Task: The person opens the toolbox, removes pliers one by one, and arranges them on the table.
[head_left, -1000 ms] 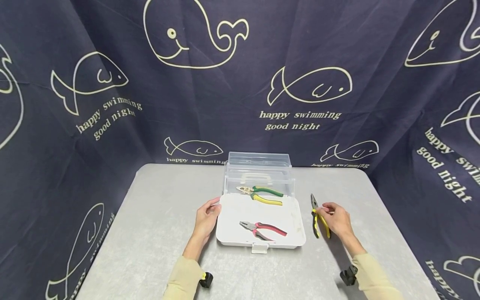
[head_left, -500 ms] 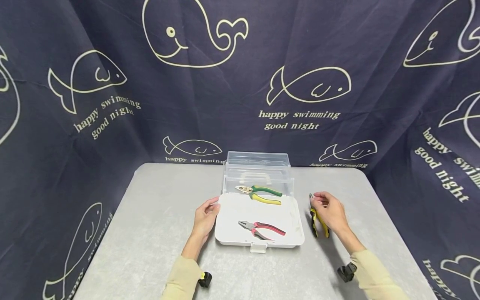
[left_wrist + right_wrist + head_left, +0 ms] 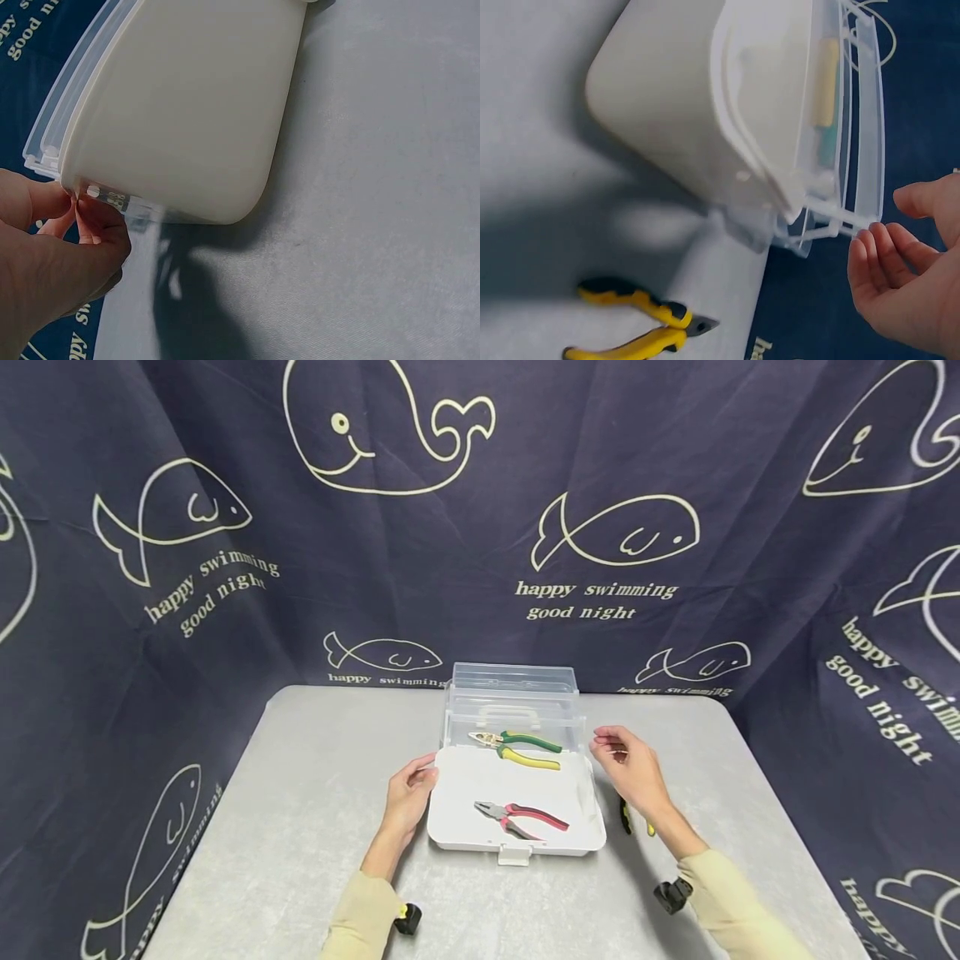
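A white toolbox (image 3: 450, 810) with stepped clear trays (image 3: 517, 677) at its back stands mid-table. My left hand (image 3: 408, 793) pinches the box's left edge, thumb against fingers (image 3: 97, 217) in the left wrist view. Pliers with green and yellow handles (image 3: 531, 761) lie across the box's back part; red-handled pliers (image 3: 540, 815) lie at its front. My right hand (image 3: 633, 768) holds nothing, fingers bent, beside the box's back right corner. Its fingertips come close to a clear tray's end (image 3: 868, 172); contact is unclear. Yellow-and-black pliers (image 3: 656, 307) lie on the table, partly hidden by that hand in the head view.
The grey table (image 3: 322, 760) reaches back to a dark blue curtain (image 3: 450, 568) printed with fish and whales. A white latch (image 3: 514, 856) juts from the box's front. Small black cameras (image 3: 672, 895) sit at both wrists.
My right hand has left the yellow-and-black pliers, moving up and left to the box's back right corner. Those pliers stay on the table. My left hand keeps its hold on the box.
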{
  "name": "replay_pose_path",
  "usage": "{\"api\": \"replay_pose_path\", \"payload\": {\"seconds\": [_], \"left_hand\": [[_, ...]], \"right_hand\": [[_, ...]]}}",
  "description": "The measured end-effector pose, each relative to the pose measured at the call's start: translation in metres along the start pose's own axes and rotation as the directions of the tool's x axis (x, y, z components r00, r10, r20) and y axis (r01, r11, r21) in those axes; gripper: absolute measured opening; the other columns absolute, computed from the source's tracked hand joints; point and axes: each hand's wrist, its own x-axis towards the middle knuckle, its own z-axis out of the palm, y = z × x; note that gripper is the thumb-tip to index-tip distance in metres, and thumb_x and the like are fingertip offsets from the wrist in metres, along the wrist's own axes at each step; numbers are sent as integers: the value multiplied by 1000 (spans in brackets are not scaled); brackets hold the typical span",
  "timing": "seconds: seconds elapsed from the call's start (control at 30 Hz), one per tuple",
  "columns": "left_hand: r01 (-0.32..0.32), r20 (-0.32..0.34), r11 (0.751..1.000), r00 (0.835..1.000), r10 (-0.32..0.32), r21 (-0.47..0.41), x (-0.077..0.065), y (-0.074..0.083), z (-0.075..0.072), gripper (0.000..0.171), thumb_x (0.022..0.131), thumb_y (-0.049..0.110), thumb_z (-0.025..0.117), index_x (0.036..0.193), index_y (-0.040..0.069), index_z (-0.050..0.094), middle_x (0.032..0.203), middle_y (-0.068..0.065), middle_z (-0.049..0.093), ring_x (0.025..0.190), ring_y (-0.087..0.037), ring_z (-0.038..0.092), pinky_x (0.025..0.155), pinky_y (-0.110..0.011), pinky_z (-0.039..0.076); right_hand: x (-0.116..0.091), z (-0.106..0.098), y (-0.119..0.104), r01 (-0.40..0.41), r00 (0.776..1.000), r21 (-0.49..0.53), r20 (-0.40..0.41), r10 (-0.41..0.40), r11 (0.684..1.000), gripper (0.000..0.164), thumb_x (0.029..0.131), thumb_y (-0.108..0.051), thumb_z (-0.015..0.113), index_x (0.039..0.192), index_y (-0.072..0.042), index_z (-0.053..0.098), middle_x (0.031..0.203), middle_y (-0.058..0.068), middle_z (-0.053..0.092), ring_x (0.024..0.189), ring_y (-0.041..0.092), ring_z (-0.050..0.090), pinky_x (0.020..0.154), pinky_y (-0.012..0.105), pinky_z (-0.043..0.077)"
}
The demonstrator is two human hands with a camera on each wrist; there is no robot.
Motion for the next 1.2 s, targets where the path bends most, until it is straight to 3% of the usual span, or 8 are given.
{"api": "replay_pose_path", "payload": {"seconds": [0.17,0.33,0.93,1.17,1.2], "left_hand": [[21,8,1000,1000,-21,6,1,-1,0,34,100,5,62,134,1,65,110,-14,68,92,-13,61,80,-21,50],[31,14,999,999,-31,22,2,-1,0,33,101,7,62,134,3,65,112,-15,69,95,-12,61,82,-21,49],[37,29,999,999,-38,36,2,0,-2,37,103,9,61,138,-1,61,117,-18,68,101,-17,62,85,-23,48],[33,49,999,998,-35,39,-23,41,-1,36,102,3,60,137,-5,60,118,-24,66,101,-21,62,86,-24,48],[33,51,999,998,-35,41,-23,41,-1,36,102,4,59,137,-5,60,118,-24,66,102,-21,62,86,-24,48]], "right_hand": [[3,11,-9,48,999,20,17,-48,999,18,95,-4,70,110,4,69,99,16,73,91,26,68,82,37,58],[6,21,-18,81,995,65,52,-84,995,20,94,-1,71,112,5,68,104,19,72,97,35,69,89,53,56],[18,62,-41,122,964,-1,238,-118,993,36,93,-10,75,124,5,67,122,21,69,112,39,66,98,52,52],[22,74,-43,149,955,-43,266,-133,988,38,92,-9,74,126,5,66,126,22,68,121,41,60,106,55,44],[22,75,-43,150,954,-40,269,-134,988,38,92,-9,74,126,5,66,126,22,68,122,41,59,107,55,43]]}}
